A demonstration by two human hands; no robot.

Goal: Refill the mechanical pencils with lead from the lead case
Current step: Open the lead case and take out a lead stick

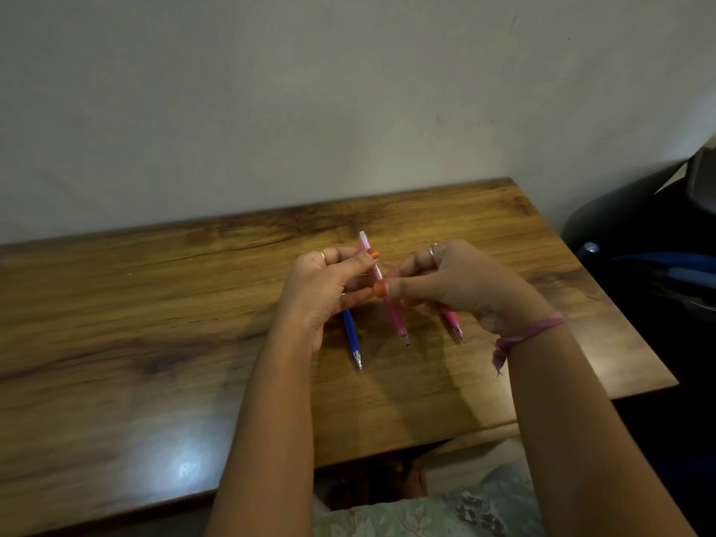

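My left hand [325, 288] grips a pink mechanical pencil [395, 315] above the table, thumb pressed on its upper barrel; the pencil slants with its tip toward me. My right hand [457, 281] meets it at mid-barrel, with thumb and curled fingers pinching there. Anything small between those fingers is hidden. A blue mechanical pencil [351, 337] lies on the table partly under my left hand, metal tip toward me. A second pink pencil [452, 323] lies under my right hand. No lead case shows.
The wooden table [155, 323] stands against a plain wall, with its right edge close to my right wrist. Dark bags or a chair [651, 265] sit off the table's right side. A pink thread [523, 335] is tied round my right wrist.
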